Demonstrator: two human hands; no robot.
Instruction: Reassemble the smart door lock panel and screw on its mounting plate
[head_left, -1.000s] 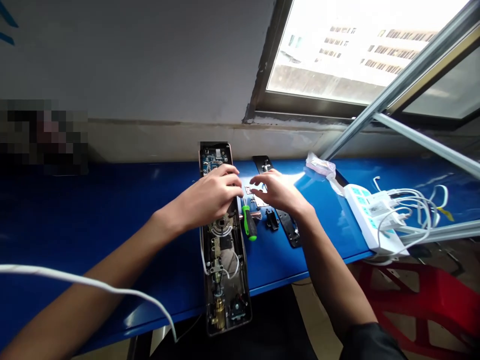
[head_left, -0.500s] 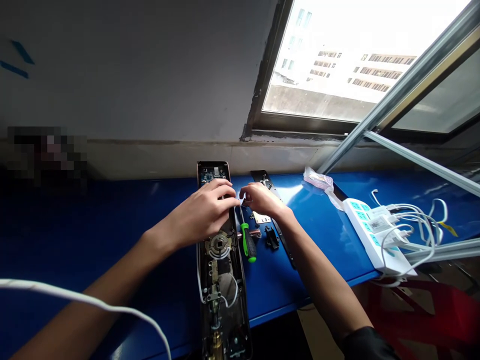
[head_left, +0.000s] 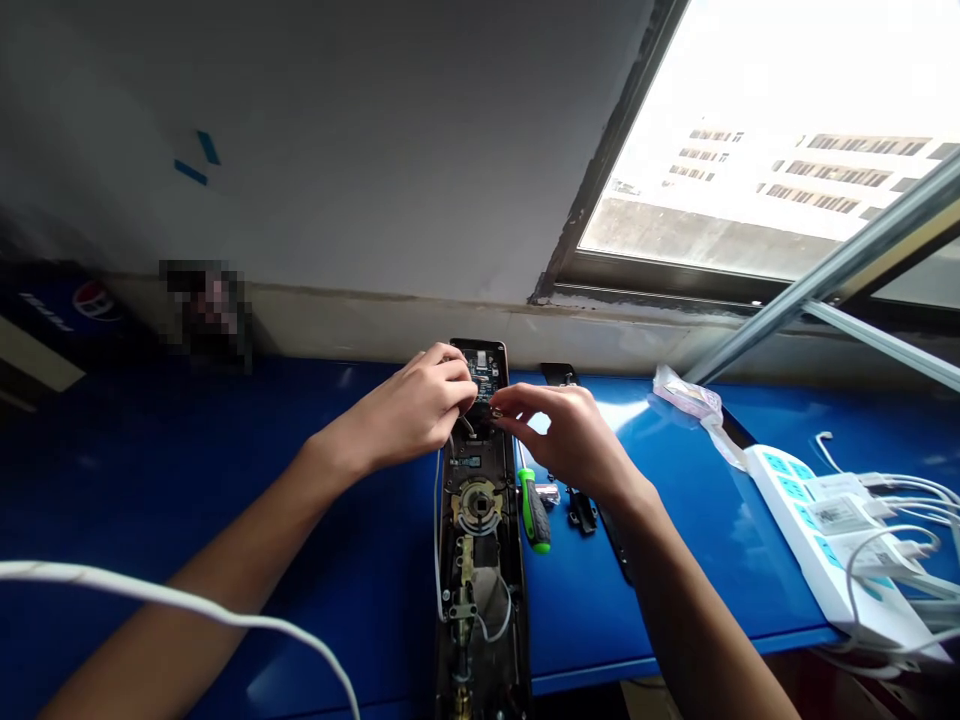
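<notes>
Casing lies open, running from near the table's back edge to its front edge. Right hand pinches a small part over it, near the board. Left hand curled over casing's left side; cannot tell what it grips. Screwdriver alongside.

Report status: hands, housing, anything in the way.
Left hand partly covering circuit board; right hand pinching something small, unidentifiable. Housing open on blue table. Screwdriver lying to housing's right.
</notes>
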